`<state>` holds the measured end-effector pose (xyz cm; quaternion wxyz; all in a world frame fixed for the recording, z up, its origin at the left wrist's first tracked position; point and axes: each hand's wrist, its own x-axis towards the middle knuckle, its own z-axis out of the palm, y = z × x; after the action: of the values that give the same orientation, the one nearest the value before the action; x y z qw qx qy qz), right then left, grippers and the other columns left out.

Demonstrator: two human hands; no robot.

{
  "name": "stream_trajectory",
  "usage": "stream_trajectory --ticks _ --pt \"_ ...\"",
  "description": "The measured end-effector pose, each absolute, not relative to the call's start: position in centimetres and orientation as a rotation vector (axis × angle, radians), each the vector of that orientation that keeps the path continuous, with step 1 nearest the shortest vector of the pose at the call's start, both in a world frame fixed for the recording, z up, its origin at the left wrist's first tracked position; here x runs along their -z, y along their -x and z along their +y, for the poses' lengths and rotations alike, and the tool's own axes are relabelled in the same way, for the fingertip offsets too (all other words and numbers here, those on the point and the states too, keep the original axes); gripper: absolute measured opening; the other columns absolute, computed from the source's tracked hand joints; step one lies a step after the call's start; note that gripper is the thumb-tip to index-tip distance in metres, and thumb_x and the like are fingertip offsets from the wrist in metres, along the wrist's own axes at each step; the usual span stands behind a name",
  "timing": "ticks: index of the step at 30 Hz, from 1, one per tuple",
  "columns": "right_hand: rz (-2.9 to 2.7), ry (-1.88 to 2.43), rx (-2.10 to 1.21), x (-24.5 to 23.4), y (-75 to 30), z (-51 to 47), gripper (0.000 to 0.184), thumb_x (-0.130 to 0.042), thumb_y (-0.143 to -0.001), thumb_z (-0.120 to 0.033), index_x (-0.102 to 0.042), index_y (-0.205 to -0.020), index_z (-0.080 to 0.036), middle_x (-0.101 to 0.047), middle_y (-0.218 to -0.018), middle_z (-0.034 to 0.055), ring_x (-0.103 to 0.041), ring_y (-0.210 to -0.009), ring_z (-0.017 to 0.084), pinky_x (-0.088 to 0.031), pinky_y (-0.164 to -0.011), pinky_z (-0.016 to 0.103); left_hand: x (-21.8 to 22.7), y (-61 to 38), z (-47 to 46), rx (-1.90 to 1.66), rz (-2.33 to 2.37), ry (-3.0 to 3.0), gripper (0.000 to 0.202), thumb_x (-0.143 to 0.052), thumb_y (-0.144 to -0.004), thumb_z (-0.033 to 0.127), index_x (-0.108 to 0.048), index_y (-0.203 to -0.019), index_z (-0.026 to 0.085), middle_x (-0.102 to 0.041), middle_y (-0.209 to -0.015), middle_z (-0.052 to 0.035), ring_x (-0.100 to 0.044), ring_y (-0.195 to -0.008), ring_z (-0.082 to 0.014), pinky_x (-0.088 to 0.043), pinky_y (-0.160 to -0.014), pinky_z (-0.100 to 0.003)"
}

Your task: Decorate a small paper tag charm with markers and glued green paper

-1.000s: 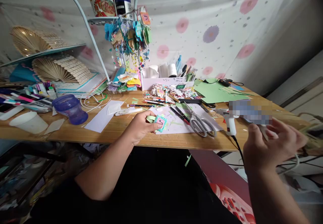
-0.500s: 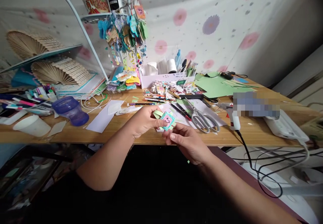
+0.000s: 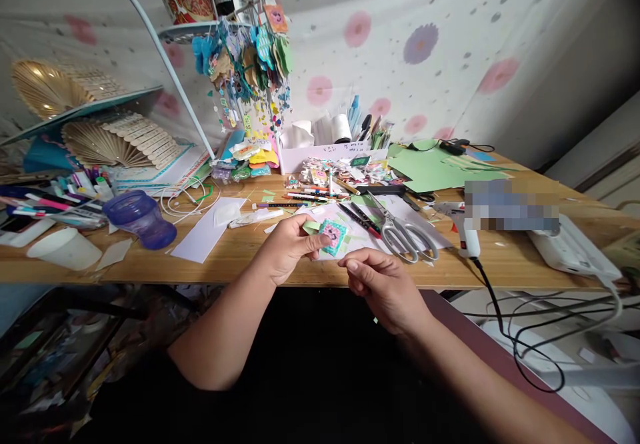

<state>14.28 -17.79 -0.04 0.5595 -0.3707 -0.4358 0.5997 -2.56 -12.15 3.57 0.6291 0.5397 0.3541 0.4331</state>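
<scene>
My left hand [image 3: 289, 247] pinches a small paper craft piece [image 3: 332, 235], teal-edged with a pink centre and light green strips behind it, just above the wooden table's [image 3: 240, 251] front edge. Just below and right of the piece hovers my right hand [image 3: 377, 284], thumb and forefinger pressed together in a pinch; whether anything is in them I cannot make out. It does not touch the piece. Silver scissors [image 3: 407, 234] lie on white paper to the right.
A glue gun [image 3: 467, 234] with a black cord lies right of the scissors, a white device [image 3: 570, 251] beyond it. A purple cup [image 3: 140, 217] and a white cup [image 3: 63, 247] stand left. Pens, green paper sheets [image 3: 430, 167] and a hanging paper mobile [image 3: 245, 57] crowd the back.
My right hand came in from the far right to the craft piece, touched it half a second ago, and has since drawn slightly down and away. My left hand kept holding the piece.
</scene>
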Motion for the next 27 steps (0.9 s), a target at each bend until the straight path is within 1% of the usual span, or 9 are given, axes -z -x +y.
stream_trajectory --ticks 5,9,13,15,17,20,23,25,27 --pt "-1.068 0.726 -1.336 -0.8 -16.3 -18.4 0.012 -0.075 -0.073 -0.034 -0.075 -0.074 -0.022 -0.049 -0.047 -0.0034 -0.041 -0.047 0.01 -0.031 -0.049 0.025 -3.3 2.9 -12.3 -1.034 0.817 -1.145 0.04 -0.084 -0.058 0.035 -0.057 -0.078 0.014 -0.058 -0.066 0.0021 -0.05 -0.052 -0.006 -0.039 -0.049 -0.018" --pt "-1.08 0.631 -1.091 -3.2 -20.0 -19.1 0.009 -0.077 -0.07 -0.036 -0.074 -0.072 -0.028 -0.049 -0.05 -0.0016 -0.047 -0.054 0.015 -0.038 -0.053 0.03 -3.2 3.5 -12.3 -1.056 0.84 -1.133 0.042 -0.086 -0.054 0.034 -0.058 -0.078 0.013 -0.058 -0.067 0.0022 -0.049 -0.051 -0.0051 -0.038 -0.047 -0.017" --pt "-0.974 0.585 -0.883 -5.6 -23.1 -19.2 0.012 -0.081 -0.065 -0.034 -0.071 -0.064 -0.027 -0.032 -0.044 -0.0052 -0.032 -0.045 0.01 -0.031 -0.046 0.028 -3.0 4.1 -12.4 -1.03 0.85 -1.205 0.04 -0.086 -0.055 0.032 -0.06 -0.078 0.013 -0.06 -0.07 0.0009 -0.049 -0.05 -0.0047 -0.039 -0.046 -0.017" --pt "-0.946 0.612 -0.852 -5.6 -23.2 -18.7 0.013 -0.08 -0.066 -0.032 -0.069 -0.061 -0.027 -0.034 -0.043 -0.005 -0.033 -0.044 0.01 -0.031 -0.046 0.028 -3.0 4.2 -12.5 -1.013 0.847 -1.253 0.038 -0.085 -0.057 0.032 -0.06 -0.078 0.013 -0.06 -0.07 0.0004 -0.051 -0.051 -0.0059 -0.041 -0.046 -0.017" --pt "-0.944 0.681 -0.838 -4.7 -22.3 -18.0 0.017 -0.08 -0.066 -0.031 -0.067 -0.057 -0.025 -0.043 -0.044 -0.0038 -0.042 -0.046 0.012 -0.036 -0.049 0.029 -3.1 4.3 -12.7 -0.985 0.845 -1.292 0.037 -0.085 -0.057 0.033 -0.059 -0.076 0.014 -0.06 -0.068 0.0006 -0.053 -0.053 -0.0077 -0.043 -0.047 -0.018" --pt "-0.983 0.841 -0.918 -2.6 -20.0 -16.8 0.021 -0.08 -0.065 -0.033 -0.065 -0.056 -0.023 -0.053 -0.048 -0.0032 -0.05 -0.049 0.012 -0.041 -0.053 0.028 -3.4 4.1 -13.0 -0.936 0.829 -1.344 0.037 -0.085 -0.057 0.034 -0.056 -0.072 0.014 -0.06 -0.067 0.0002 -0.055 -0.054 -0.009 -0.044 -0.048 -0.019" --pt "-1.12 0.947 -1.134 -1.4 -17.5 -16.2 0.021 -0.074 -0.072 -0.042 -0.071 -0.074 -0.021 -0.061 -0.065 -0.0007 -0.053 -0.057 0.012 -0.043 -0.057 0.028 -3.7 3.9 -13.3 -0.882 0.829 -1.375 0.038 -0.085 -0.057 0.034 -0.055 -0.07 0.015 -0.06 -0.064 0.0008 -0.053 -0.053 -0.0091 -0.043 -0.048 -0.02" --pt "-1.185 0.953 -1.26 -1.3 -16.2 -16.2 0.025 -0.071 -0.075 -0.044 -0.072 -0.083 -0.02 -0.061 -0.073 0.0005 -0.054 -0.063 0.013 -0.044 -0.06 0.028 -3.8 3.8 -13.5 -0.859 0.827 -1.379 0.038 -0.085 -0.055 0.033 -0.055 -0.07 0.016 -0.058 -0.062 0.0023 -0.053 -0.053 -0.0092 -0.041 -0.049 -0.02" --pt "-1.199 0.951 -1.309 -1.5 -15.5 -16.2 0.024 -0.072 -0.073 -0.042 -0.07 -0.078 -0.019 -0.059 -0.071 0.0 -0.051 -0.063 0.012 -0.043 -0.061 0.027 -3.9 3.7 -13.6 -0.857 0.815 -1.386 0.038 -0.086 -0.054 0.033 -0.055 -0.07 0.016 -0.057 -0.062 0.0033 -0.052 -0.055 -0.0092 -0.041 -0.051 -0.02"
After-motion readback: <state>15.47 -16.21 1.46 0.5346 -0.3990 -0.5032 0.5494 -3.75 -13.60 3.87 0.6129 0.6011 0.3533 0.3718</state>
